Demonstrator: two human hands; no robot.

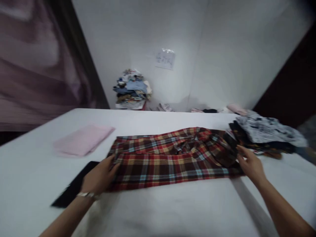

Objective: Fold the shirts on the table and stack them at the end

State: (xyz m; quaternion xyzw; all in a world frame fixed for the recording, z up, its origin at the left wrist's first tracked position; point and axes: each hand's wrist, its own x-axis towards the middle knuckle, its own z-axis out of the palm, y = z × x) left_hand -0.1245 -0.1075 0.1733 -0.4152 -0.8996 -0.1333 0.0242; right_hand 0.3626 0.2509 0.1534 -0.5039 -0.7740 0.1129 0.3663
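A red, brown and blue plaid garment (158, 168) lies stretched across the white table in front of me, bunched and wrinkled toward its right end. Whether it is a shirt or trousers cannot be made out. My left hand (100, 174), with a bracelet at the wrist, closes on the garment's left end. At the opposite end, my right hand (250, 164) pinches the dark edge between thumb and fingers. A black folded cloth (72, 187) lies beside and partly behind my left hand.
On the white table (185, 210), a folded pink cloth (84, 140) lies at left and a pile of clothes (269, 130) at right. Beyond the far edge are a tall clothes stack (133, 89) and a wall with a paper sign (165, 59). A pink curtain (37, 72) hangs at left.
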